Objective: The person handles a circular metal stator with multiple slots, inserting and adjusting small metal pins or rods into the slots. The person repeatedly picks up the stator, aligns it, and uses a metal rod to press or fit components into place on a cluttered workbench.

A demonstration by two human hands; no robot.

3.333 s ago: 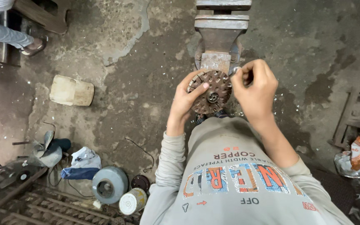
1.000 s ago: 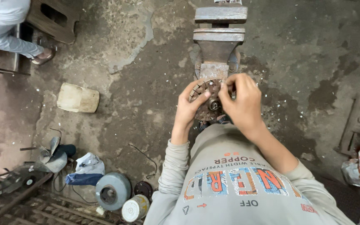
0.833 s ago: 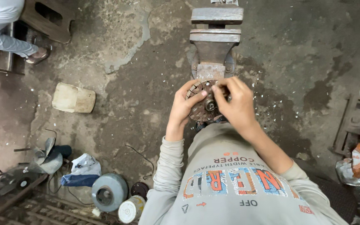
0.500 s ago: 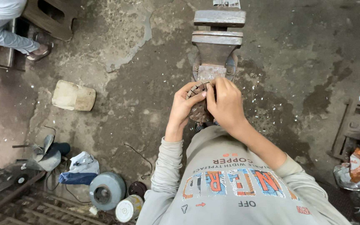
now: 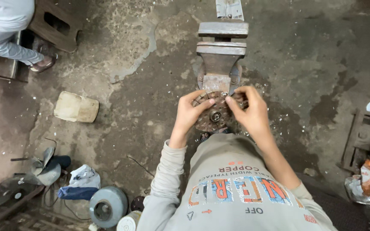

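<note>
A rusty round metal disc (image 5: 214, 116) with a central hub sits just in front of a heavy bench vise (image 5: 220, 55), over the dirty concrete floor. My left hand (image 5: 191, 114) grips the disc's left edge, thumb across its face. On the disc's upper right rim my right hand (image 5: 250, 112) pinches with its fingertips. Part of the disc's right side is hidden under my right hand. My grey printed shirt fills the bottom of the view.
A worn cream block (image 5: 76, 107) lies on the floor at left. A round grey motor housing (image 5: 107, 206), a white can (image 5: 129, 222), rags and scrap sit at the bottom left. Another person's leg and sandal (image 5: 39, 64) show at top left, crates (image 5: 365, 141) at right.
My right hand, which covered most of the disc half a second ago, has shifted right to the rim, so the hub shows again. My left hand stays on the left edge.
</note>
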